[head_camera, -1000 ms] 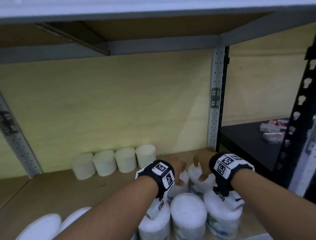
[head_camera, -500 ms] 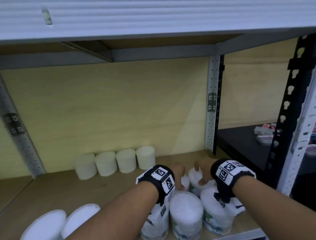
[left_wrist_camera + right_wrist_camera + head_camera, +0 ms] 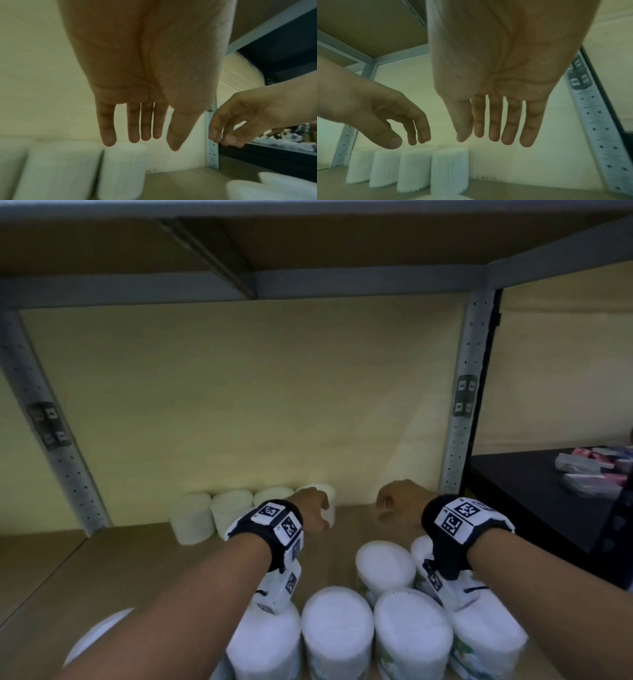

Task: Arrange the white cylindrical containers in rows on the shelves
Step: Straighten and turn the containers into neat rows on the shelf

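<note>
Several white cylindrical containers stand in a row (image 3: 231,510) against the yellow back wall; the row also shows in the right wrist view (image 3: 450,170). A second cluster of containers (image 3: 337,628) stands at the shelf's front, below my wrists. My left hand (image 3: 313,513) hovers in front of the row's rightmost container (image 3: 322,491) and holds nothing; its fingers (image 3: 145,129) hang straight. My right hand (image 3: 399,505) hovers over bare shelf to the right of the row, also empty, with straight fingers (image 3: 494,128).
The wooden shelf board (image 3: 137,559) lies bare on the left and between row and cluster. A grey perforated post (image 3: 459,440) stands right of my right hand. Beyond it a black shelf (image 3: 534,491) carries red and white packs (image 3: 589,470). The upper shelf (image 3: 308,241) hangs overhead.
Both hands have left the tops of the front cluster's rear containers and moved up and forward toward the back row, empty. The head view has come closer.
</note>
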Available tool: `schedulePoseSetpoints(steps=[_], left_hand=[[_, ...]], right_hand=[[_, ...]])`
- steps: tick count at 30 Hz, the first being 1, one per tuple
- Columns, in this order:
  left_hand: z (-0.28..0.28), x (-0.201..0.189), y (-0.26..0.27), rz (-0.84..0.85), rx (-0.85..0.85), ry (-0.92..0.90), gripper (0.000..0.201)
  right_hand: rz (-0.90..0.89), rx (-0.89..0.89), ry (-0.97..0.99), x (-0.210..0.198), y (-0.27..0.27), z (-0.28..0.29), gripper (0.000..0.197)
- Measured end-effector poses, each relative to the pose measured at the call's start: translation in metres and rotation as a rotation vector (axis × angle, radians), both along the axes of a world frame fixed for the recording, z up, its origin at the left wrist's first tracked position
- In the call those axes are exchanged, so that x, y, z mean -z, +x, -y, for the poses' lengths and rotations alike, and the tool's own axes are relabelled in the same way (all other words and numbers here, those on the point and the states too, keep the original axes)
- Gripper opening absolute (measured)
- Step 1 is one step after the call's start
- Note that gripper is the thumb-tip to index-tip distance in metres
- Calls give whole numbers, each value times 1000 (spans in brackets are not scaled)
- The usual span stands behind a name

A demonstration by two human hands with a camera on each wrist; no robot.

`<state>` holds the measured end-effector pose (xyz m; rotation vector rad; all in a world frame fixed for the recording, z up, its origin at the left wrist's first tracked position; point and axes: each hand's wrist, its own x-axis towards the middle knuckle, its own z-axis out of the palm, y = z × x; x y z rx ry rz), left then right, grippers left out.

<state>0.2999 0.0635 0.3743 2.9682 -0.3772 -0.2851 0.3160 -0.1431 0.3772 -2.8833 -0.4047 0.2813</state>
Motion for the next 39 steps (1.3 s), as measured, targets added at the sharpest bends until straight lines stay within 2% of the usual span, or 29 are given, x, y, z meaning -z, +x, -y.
schedulePoseSetpoints(steps=[8, 14, 24, 39], left_hand=[[-78, 13, 36, 45, -167, -96, 49], [-113, 30, 67, 39, -219, -106, 48], [-108, 50, 101, 114, -161, -100, 52], [-109, 49, 100, 125, -136, -123, 49]], right_hand=[[70, -79, -2, 4, 45, -67, 39], [57, -93, -57, 11, 82, -104, 45], [32, -90, -184, 33, 118, -134, 56], [50, -134, -258, 26, 117, -140, 47]])
